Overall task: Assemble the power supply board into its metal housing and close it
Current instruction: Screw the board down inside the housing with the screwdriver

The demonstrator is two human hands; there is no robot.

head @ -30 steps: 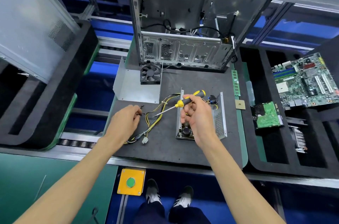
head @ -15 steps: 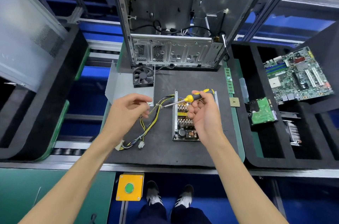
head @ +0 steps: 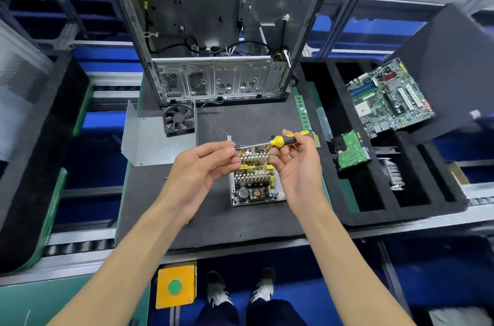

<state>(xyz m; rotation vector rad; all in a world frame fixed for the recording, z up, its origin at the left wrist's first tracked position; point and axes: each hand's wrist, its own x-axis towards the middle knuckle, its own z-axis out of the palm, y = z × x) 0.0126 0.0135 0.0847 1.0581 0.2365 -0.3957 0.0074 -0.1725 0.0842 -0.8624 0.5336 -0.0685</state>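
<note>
Left hand has risen to pinch the tip of the screwdriver gripped by right hand above the board.

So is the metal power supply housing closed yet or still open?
Open. The power supply housing shows its bare circuit board from above; the folded grey metal cover lies apart to the left.

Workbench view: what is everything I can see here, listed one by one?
Computer case: one, grey metal, open, standing at the back.
Fan: one, black, before the case.
Metal cover: one, grey, bent, left of centre.
Power supply board: one, in its metal tray, centre of mat.
Screwdriver: one, yellow and black, held above the board.
Motherboard: one, green, right foam tray.
Hard drive: one, green board up, right tray.
Button box: one, yellow, green button, below bench.
Left hand: pinches at the screwdriver tip.
Right hand: grips the handle.
</note>
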